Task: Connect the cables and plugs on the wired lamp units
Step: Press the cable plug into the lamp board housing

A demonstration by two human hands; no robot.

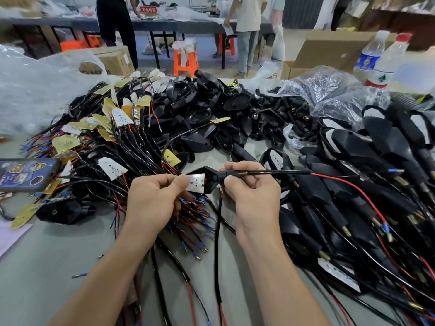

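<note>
While the wire is being fed, the unit needs to be kept steady, so the person holds it just above the table [47, 255] between both hands, straight in front of them. The left hand [153, 198] pinches the white LED board [196, 183] between thumb and forefinger, its other fingers curled under. That keeps the board at the open face of the black lamp housing [204, 171].

The right hand [254, 194] is closed round the housing's stem [224, 175] with the thumb on top, which I take to be bracing it against the pull of the lead. A black-sleeved cable [277, 171] leaves the stem past a brass collar, runs off to the right and ends in a red wire [348, 184]. Another black cable [217, 231] hangs from under that hand toward the person.

The heaps look sorted for reach. Loose wired boards [113, 137] lie to the left, empty housings [207, 109] are behind, and what look like assembled units [376, 161] are stacked to the right. From here the board seems not quite seated in the housing, and I'd guess that pressing it home comes next.
</note>
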